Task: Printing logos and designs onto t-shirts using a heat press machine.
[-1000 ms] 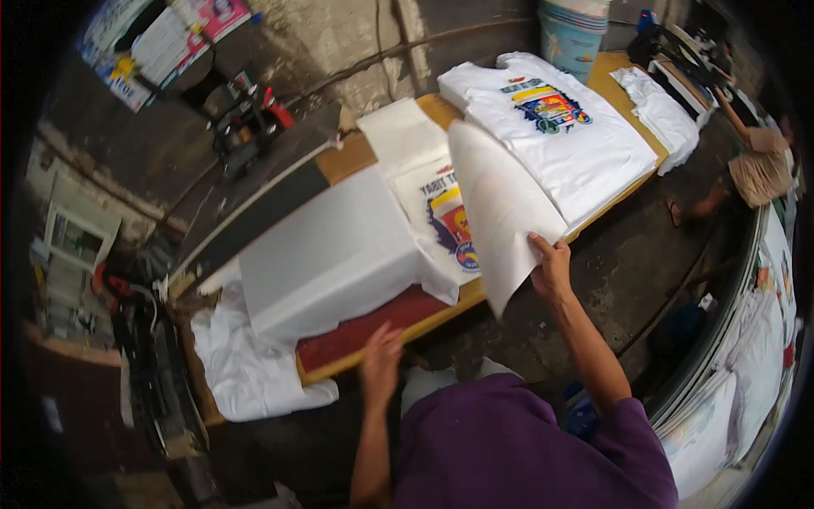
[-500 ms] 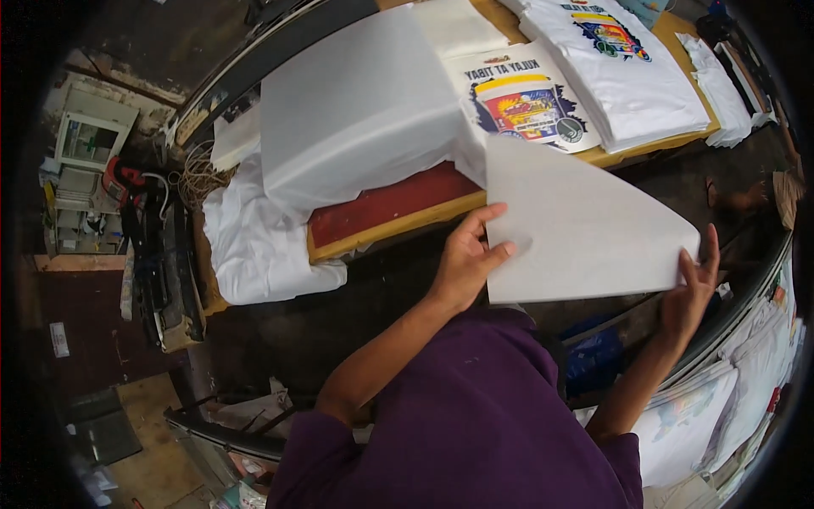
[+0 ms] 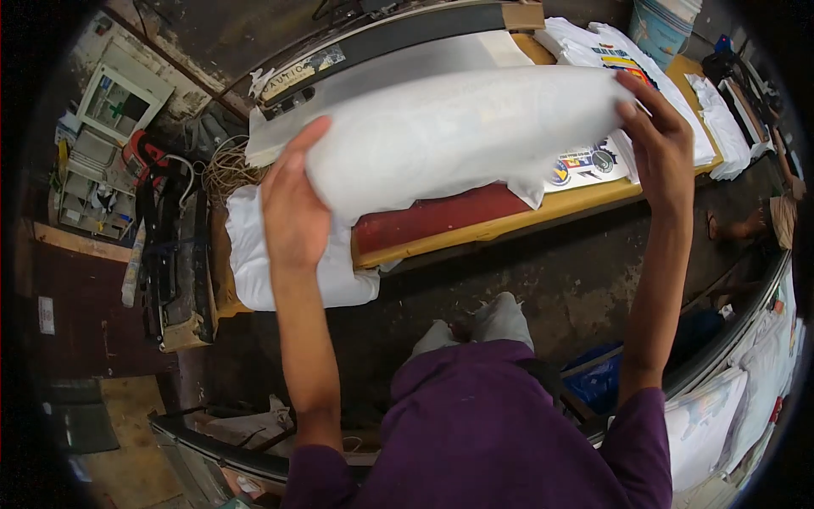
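Note:
A large white translucent sheet (image 3: pixel 462 127) is stretched between my two hands above the workbench, bowed and blurred by motion. My left hand (image 3: pixel 297 204) grips its left end, thumb on the near face. At the opposite end, my right hand (image 3: pixel 661 140) pinches the upper right corner. Under the sheet lies white fabric on a red board (image 3: pixel 458 214) with a yellow edge. Part of a colourful printed design (image 3: pixel 589 165) on white shows below the sheet's right side; the rest is covered. White cloth (image 3: pixel 259 254) hangs bunched off the board's left end.
Behind the sheet runs a long dark bar (image 3: pixel 398 41). A stack of white printed shirts (image 3: pixel 691 119) lies at the right, near a light blue bucket (image 3: pixel 664 30). Coiled rope (image 3: pixel 225 165) sits at the left. Another person's foot (image 3: pixel 746 225) shows far right, above hung garments (image 3: pixel 699 416).
The sheet has moved from the right, in front of the bench, to over its middle. My left hand went left and up; my right hand rose. The white cover sheet behind is now mostly hidden.

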`<state>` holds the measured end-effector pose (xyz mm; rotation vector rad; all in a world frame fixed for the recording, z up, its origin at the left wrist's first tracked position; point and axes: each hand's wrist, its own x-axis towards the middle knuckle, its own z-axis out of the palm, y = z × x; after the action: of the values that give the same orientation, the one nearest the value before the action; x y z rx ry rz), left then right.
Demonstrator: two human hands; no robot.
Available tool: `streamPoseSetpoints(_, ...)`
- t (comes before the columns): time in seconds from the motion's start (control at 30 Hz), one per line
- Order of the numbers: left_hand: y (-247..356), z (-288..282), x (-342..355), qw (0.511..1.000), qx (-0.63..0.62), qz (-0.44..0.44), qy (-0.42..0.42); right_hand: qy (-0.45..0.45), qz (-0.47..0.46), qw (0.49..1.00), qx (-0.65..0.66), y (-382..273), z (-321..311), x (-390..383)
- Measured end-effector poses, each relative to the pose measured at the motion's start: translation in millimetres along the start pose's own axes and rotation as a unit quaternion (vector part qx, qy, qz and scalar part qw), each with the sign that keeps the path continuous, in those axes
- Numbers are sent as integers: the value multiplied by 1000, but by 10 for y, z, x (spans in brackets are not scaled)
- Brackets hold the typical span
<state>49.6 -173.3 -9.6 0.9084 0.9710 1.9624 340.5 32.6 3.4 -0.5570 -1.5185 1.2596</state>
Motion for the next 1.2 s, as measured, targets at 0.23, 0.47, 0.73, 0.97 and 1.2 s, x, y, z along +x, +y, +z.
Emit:
streamPoseSetpoints(0.23,-1061,-883,-192,943,270,-149,127,-79,135,973,-168,1533,27,-531)
streamPoseSetpoints(0.47,-1095,-1340,1239,805,581,-76,93,-121,54,934,-331,1972,522,881)
streamPoseSetpoints(0.73,-1095,-1124,1517,630,762,-141,48,-201,61,848,-486,2280,703,1222)
streamPoseSetpoints(0.97,-1498,-321,713,592,792,125,-83,-154,-227,795,-541,2162,1124,896)
streamPoseSetpoints(1.2,-1557,-427,430,581,798,147,-63,-169,-262,792,-526,2080,1067,431)
